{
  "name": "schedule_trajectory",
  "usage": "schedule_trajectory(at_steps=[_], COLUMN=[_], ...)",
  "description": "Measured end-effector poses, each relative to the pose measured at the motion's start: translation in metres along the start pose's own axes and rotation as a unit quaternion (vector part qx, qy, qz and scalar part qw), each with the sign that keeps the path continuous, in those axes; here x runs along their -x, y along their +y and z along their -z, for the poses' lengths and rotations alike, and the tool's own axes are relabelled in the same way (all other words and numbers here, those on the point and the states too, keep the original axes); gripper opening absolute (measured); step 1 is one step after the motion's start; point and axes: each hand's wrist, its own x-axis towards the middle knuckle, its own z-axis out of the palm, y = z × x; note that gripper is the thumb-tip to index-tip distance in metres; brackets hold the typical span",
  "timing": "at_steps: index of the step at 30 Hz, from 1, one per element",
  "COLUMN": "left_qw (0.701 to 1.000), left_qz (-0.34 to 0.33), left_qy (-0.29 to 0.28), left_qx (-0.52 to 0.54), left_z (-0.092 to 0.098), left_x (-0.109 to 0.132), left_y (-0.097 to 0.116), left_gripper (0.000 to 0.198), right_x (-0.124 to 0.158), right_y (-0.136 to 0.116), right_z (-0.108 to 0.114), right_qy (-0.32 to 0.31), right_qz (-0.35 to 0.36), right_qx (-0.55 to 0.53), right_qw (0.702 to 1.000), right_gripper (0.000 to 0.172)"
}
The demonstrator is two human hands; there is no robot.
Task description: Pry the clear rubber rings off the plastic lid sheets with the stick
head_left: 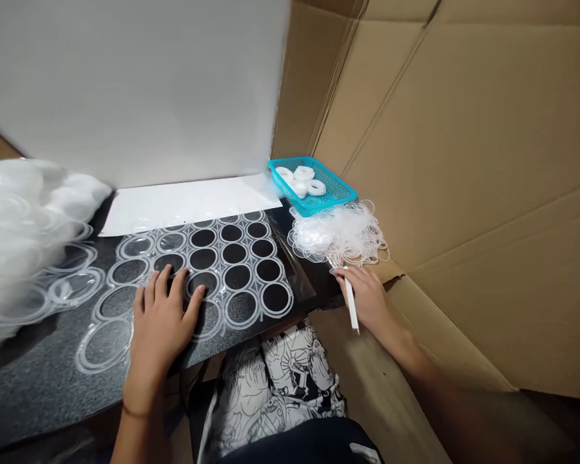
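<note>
My left hand (162,316) lies flat with fingers spread on a clear plastic sheet of round rings (232,264) that rests on a dark speckled table (43,380). My right hand (367,296) sits at the table's right edge, fingers closed around a thin white pen-like tool (350,303). Its fingertips touch the near edge of a heap of loose clear plastic rings (341,235).
A turquoise basket (336,190) holding white ring-shaped pieces stands behind the heap. A pile of clear plastic sheets (19,232) fills the left. White paper (183,203) and a white board lie at the back. Cardboard walls (464,161) close in the right side.
</note>
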Motion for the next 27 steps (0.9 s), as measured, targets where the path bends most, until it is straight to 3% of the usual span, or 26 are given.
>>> schedule_trajectory(at_steps=[2, 6, 10, 13, 15, 17, 20, 24, 27], left_qw=[1.000, 0.999, 0.990, 0.980, 0.976, 0.975, 0.978, 0.975, 0.973], left_qz=[0.002, -0.014, -0.063, -0.114, -0.142, -0.153, -0.145, -0.151, -0.166], left_qy=[0.001, 0.017, 0.050, 0.033, 0.008, 0.002, 0.032, 0.054, 0.057], left_qx=[0.001, 0.026, 0.114, 0.162, 0.167, 0.159, 0.149, 0.153, 0.150], left_z=[-0.001, 0.002, 0.018, 0.027, 0.029, 0.028, 0.024, 0.018, 0.013], left_x=[-0.001, -0.001, 0.009, 0.024, 0.035, 0.046, 0.059, 0.066, 0.065], left_y=[-0.001, -0.001, 0.014, 0.031, 0.036, 0.032, 0.013, -0.006, -0.002], left_gripper=[0.070, 0.061, 0.047, 0.041, 0.038, 0.032, 0.025, 0.014, 0.018], right_x=[-0.015, -0.061, -0.091, -0.088, -0.078, -0.069, -0.059, -0.056, -0.055], right_y=[0.003, 0.029, 0.038, 0.008, -0.025, -0.058, -0.096, -0.120, -0.125], right_z=[0.008, 0.042, 0.062, 0.052, 0.035, 0.016, -0.006, -0.015, -0.015], right_qy=[-0.002, 0.087, 0.052, 0.056, 0.004, -0.086, -0.129, -0.158, -0.162], right_qz=[-0.004, -0.047, -0.053, -0.041, -0.017, -0.017, -0.054, -0.070, -0.065], right_qx=[-0.005, 0.026, 0.134, 0.085, -0.030, -0.123, -0.138, -0.118, -0.108], right_qw=[1.000, 0.995, 0.988, 0.994, 0.999, 0.989, 0.981, 0.978, 0.979], right_gripper=[0.029, 0.031, 0.038, 0.037, 0.034, 0.027, 0.021, 0.022, 0.030])
